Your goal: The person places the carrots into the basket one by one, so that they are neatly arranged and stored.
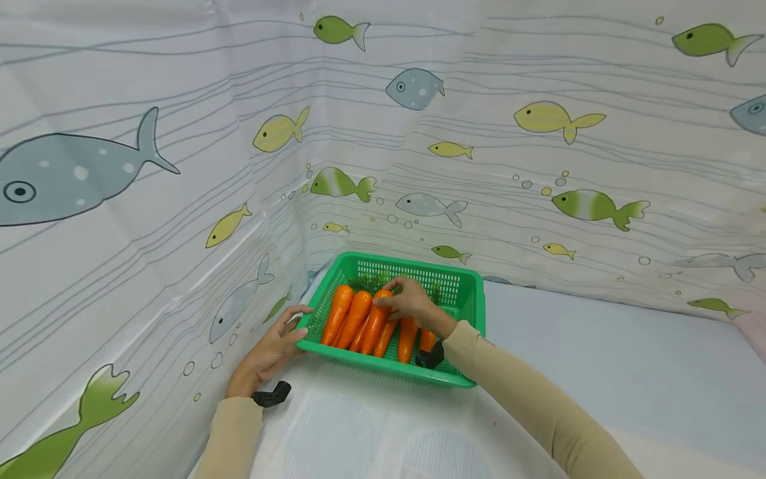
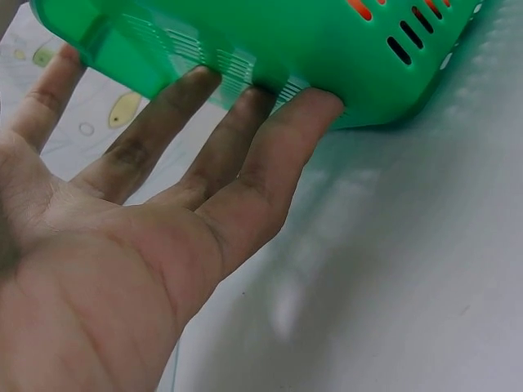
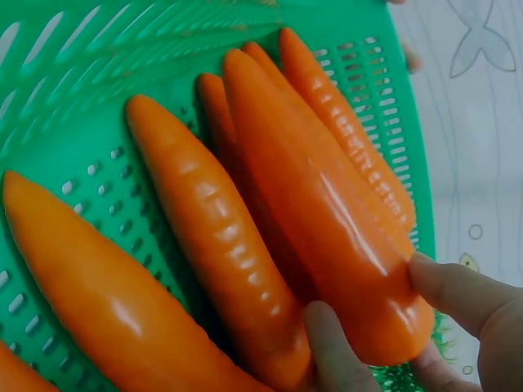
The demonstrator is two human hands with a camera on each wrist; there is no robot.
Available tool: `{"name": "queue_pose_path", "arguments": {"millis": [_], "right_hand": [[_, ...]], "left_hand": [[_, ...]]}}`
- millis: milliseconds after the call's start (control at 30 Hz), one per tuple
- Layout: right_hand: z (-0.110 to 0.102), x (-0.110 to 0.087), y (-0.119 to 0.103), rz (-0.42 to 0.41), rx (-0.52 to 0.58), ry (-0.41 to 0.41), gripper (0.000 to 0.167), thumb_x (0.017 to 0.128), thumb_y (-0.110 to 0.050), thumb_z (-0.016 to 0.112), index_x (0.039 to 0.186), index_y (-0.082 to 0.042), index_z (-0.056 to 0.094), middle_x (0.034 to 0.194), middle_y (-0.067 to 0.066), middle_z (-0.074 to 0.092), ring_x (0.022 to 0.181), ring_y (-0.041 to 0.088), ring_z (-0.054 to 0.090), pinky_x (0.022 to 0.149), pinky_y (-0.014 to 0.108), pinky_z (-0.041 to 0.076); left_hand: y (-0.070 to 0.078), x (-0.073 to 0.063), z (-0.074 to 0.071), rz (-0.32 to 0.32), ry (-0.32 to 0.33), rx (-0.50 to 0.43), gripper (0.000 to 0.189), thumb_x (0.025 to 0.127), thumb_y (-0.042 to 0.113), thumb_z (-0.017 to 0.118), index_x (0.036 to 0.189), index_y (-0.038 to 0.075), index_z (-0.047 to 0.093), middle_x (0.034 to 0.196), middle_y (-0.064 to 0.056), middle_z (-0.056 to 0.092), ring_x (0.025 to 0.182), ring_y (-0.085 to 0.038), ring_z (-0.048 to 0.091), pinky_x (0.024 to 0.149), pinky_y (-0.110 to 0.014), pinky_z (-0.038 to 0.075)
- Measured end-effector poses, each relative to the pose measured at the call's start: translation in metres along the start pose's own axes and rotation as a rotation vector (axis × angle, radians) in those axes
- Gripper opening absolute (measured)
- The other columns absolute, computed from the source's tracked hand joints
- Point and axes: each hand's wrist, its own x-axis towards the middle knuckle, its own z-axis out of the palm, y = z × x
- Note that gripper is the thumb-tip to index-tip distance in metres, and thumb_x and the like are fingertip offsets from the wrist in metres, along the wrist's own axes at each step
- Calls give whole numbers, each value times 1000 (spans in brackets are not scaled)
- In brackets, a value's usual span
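My right hand reaches into a green plastic basket and pinches the thick, leafy end of an orange carrot between thumb and fingers. That carrot lies over others in the right wrist view, its thin end pointing away from the hand. Beside it rests another carrot, near one fingertip. At the basket's left side is my left hand; in the left wrist view its fairly straight, spread fingers touch the outside of the wall. Several more carrots lie side by side in the basket.
The basket stands on a white table close to a corner. A pale wall covering printed with fish rises behind and on the left. Green carrot tops show along the basket's far side.
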Motion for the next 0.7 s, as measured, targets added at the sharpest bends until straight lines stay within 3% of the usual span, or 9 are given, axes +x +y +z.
{"name": "queue_pose_path", "arguments": {"millis": [100,200,433,533,700], "right_hand": [[-2,-2,3,-5,-12,-19,40,92,-10,79,124,1,58,108,21,66,92,34,72,82,47,60],[-5,-4,5,-9,-17,-29,37,93,-8,77,124,1,60,107,19,67,93,34,71,83,47,60],[-18,-16,-5,-10,-96,-42,29,100,-14,69,126,-3,62,118,19,64,101,49,62,87,54,56],[-33,-21,-15,-7,-153,-47,30,102,-17,67,129,-5,62,126,18,62,110,48,60,88,54,56],[-71,-43,-25,-46,-214,-55,38,103,-22,65,137,-4,58,137,19,58,117,43,59,95,56,52]], "left_hand": [[-1,2,1,-6,-5,-1,44,107,8,52,148,14,35,167,-20,-5,149,-46,5,99,-49,45],[-2,3,2,-12,-7,-1,44,107,8,53,148,14,36,167,-21,-5,149,-47,5,99,-48,45],[0,9,5,-22,-14,36,45,107,9,54,148,13,35,168,-20,-4,152,-44,1,98,-49,47],[8,15,4,-23,6,151,47,106,13,59,147,14,38,166,-21,8,150,-46,15,96,-47,50],[28,23,4,-7,62,473,48,99,28,71,142,20,52,154,-16,39,134,-45,45,96,-49,49]]}}
